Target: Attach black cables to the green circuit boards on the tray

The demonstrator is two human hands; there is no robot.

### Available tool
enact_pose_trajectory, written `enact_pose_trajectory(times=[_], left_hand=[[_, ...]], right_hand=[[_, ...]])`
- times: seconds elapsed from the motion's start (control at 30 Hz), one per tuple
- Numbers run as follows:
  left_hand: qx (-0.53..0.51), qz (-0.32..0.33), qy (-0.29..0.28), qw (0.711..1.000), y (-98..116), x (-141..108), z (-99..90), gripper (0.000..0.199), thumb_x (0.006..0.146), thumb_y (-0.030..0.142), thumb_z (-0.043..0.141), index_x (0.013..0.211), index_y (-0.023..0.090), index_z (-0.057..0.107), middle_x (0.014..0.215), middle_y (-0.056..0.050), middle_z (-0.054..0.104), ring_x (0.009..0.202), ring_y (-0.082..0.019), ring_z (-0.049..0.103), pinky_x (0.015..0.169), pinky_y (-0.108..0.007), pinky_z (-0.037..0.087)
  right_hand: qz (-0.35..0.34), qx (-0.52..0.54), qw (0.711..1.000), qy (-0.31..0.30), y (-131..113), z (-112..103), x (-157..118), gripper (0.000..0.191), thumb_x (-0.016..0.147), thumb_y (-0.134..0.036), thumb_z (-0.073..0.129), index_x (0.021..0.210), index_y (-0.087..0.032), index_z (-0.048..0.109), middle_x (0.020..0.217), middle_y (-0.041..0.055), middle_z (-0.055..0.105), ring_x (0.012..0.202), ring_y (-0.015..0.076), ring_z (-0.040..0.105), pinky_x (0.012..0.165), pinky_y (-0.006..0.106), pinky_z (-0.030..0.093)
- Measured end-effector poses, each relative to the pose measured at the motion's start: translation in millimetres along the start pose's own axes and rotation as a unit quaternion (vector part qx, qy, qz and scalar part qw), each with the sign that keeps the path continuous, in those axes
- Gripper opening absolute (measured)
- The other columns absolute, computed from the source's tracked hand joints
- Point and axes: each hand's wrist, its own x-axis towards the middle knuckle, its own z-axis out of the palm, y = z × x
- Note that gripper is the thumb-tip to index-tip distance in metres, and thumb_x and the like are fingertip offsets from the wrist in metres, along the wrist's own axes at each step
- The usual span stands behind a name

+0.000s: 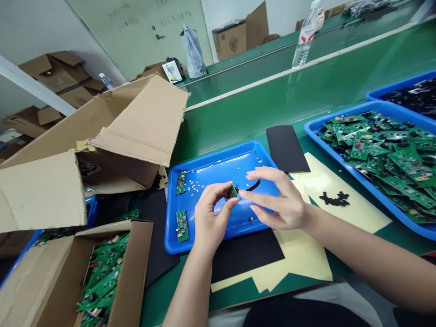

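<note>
My left hand (214, 211) pinches a small green circuit board (233, 191) between thumb and fingers, above the blue tray (204, 168). My right hand (277, 200) is just to its right with fingers spread; the index fingertip is at the board's right edge, and nothing shows in its grip. A curved black strip (252, 186) is behind the right hand's fingers. At the left of the tray lie two more green boards, an upper one (180, 183) and a lower one (182, 225), with small white pieces (194, 186) scattered near them.
A blue bin (311, 127) piled with green boards stands at right. Yellow sheets (361, 213) bear black scraps (335, 199); black sheets (288, 149) lie around the tray. At left are an open carton (143, 122) and a box (134, 268) of boards. A bottle (305, 38) stands behind.
</note>
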Motion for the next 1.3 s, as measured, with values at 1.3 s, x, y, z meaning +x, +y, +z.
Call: enact_pose_trajectory(times=[1.3], left_hand=[[-0.064,0.054,-0.047,0.995,3,-6,4.5,0.035,0.074,0.022,0.071,0.108,0.023,0.062,0.09,-0.003,0.061,0.081,-0.014,0.065,0.071,-0.026,0.06]], right_hand=[[0.452,0.531,0.701,-0.152,-2,-5,10,0.043,0.084,-0.02,0.057,0.125,-0.015,0.042,0.065,-0.0048,0.058,0.053,0.0077,0.054,0.053,0.021,0.046]])
